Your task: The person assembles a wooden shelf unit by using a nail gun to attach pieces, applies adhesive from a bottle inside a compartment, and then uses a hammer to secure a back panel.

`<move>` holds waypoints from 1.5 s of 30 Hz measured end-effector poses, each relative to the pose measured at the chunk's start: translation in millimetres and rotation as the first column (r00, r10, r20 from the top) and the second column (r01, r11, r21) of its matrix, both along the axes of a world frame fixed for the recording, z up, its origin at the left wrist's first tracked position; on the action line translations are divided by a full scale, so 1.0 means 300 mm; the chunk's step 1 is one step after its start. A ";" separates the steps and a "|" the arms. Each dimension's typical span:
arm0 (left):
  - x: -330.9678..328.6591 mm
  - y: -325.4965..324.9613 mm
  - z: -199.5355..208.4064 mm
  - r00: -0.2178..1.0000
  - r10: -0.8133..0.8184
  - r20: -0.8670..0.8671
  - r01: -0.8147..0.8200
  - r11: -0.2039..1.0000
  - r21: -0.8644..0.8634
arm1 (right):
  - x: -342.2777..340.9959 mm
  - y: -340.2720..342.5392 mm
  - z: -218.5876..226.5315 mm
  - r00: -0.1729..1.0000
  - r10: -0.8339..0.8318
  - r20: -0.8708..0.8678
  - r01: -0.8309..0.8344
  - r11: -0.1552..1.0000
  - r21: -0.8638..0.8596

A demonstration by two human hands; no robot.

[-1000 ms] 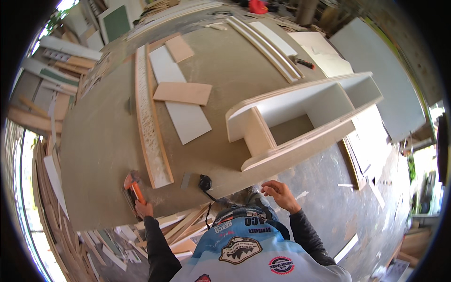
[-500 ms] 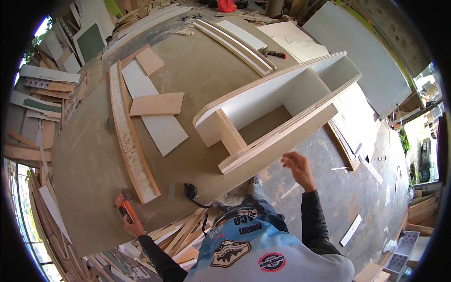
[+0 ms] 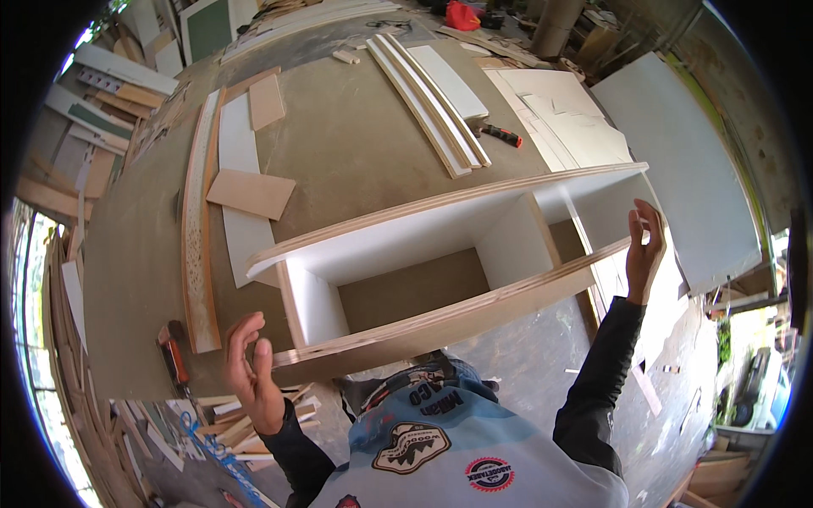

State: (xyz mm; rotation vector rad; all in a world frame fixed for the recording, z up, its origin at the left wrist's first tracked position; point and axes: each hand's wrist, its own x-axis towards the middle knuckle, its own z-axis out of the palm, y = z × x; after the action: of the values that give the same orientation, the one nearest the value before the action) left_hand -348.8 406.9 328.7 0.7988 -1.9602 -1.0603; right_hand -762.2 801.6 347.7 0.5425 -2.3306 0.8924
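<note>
A long, open plywood cabinet frame (image 3: 423,323) with white inner faces and upright dividers lies across the table in front of me. Beside its left end is my left hand (image 3: 254,377), empty, thumb and fingers apart. My right hand (image 3: 646,254) is raised at the frame's right end with curved, parted fingers; whether they touch the edge I cannot tell. Left of my left hand, an orange and black hand tool (image 3: 174,356) lies near the table's edge. A long narrow board assembly (image 3: 201,237) with raised edges lies beyond it.
White boards (image 3: 240,186) and a small brown panel (image 3: 251,193) lie behind the frame's left end. Long strips (image 3: 423,106) and a hammer (image 3: 500,134) with a black-orange grip are farther back. A big pale sheet (image 3: 677,169) stands right; offcuts and blue cord (image 3: 224,466) lie below left.
My left hand has let go of the orange tool and moved right to the frame's left end. My right hand has risen to its right end. The frame now sits nearer and turned more sideways.
</note>
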 end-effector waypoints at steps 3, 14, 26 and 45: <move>-0.120 0.100 -0.018 0.977 0.119 0.175 -0.110 0.992 -0.062 | -0.245 0.098 -0.039 0.996 0.030 -0.079 -0.006 0.960 0.280; -0.117 0.155 -0.115 0.852 0.475 0.222 -0.399 0.862 -0.313 | -0.325 0.132 -0.116 0.966 0.059 0.252 -0.141 0.937 0.319; -0.101 0.217 -0.131 0.838 0.533 0.116 -0.492 0.830 -0.263 | -0.263 0.181 -0.092 0.945 0.153 0.289 -0.186 0.978 0.092; -0.151 0.145 -0.093 0.881 0.443 0.166 -0.361 0.857 -0.367 | -0.302 0.113 -0.015 0.987 0.157 -0.035 -0.144 0.959 0.243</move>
State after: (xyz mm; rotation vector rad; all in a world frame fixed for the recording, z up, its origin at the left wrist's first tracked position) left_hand -394.3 450.4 300.9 1.1325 -1.9735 -0.3841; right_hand -852.9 835.4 343.2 0.8440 -2.3872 0.6556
